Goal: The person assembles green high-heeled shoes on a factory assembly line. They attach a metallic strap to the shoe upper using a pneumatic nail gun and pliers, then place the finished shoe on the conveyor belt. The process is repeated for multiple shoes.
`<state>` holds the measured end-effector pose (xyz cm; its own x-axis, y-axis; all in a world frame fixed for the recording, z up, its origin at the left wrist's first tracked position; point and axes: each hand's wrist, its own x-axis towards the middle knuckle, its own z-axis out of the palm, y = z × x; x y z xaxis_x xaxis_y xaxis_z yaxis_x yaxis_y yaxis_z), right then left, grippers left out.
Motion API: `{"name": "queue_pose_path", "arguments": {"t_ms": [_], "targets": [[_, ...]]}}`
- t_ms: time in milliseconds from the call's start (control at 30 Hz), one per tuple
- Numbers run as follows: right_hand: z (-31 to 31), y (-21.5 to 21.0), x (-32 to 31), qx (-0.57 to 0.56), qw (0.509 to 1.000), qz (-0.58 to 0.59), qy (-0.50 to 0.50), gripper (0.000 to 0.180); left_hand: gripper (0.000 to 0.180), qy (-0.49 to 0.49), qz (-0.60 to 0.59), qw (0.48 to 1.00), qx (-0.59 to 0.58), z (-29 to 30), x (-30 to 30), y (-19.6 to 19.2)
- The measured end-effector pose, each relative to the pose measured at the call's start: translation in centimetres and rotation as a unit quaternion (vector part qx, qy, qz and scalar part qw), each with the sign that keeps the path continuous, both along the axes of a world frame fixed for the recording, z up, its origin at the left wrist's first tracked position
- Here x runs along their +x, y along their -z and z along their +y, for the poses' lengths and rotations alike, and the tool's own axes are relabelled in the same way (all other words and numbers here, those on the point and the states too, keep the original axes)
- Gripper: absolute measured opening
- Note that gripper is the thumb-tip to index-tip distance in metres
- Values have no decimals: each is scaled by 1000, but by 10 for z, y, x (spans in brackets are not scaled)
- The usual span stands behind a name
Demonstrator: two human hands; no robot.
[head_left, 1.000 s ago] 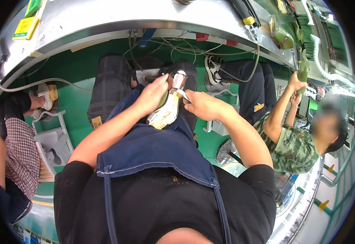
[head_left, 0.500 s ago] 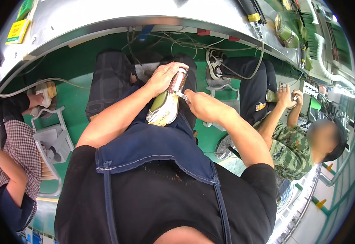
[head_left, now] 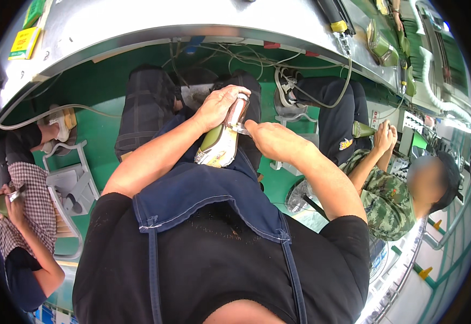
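Both hands together on one shoe: left hand gripping it, right hand just beside.

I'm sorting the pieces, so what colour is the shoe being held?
The shoe is olive green on top with a pale, cream-white sole; the head view shows it, gripped by the left hand.

**Black tee, blue denim apron**

The worker wears a black short-sleeved T-shirt under a dark blue denim apron with lighter stitched straps running up over the chest. Dark trousers cover the legs. Both forearms are bare; the left hand and right hand wear no gloves.
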<state>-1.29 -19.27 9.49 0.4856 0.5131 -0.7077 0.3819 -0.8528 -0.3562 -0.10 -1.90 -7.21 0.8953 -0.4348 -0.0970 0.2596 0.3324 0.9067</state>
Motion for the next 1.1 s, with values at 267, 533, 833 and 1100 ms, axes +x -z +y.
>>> {"name": "queue_pose_path", "arguments": {"t_ms": [267,533,833,1100], "targets": [[6,-7,1,0,998,-48,-38,17,47,13,-46,997,63,7,2,2],[8,7,-31,-48,978,-194,-57,12,92,17,210,972,109,25,-38,-11],[31,12,-64,-178,916,-347,-95,10,57,146,448,880,-63,38,-23,-32],[18,13,-65,-61,941,-331,1,12,44,129,450,883,-40,37,-27,-31]]}}
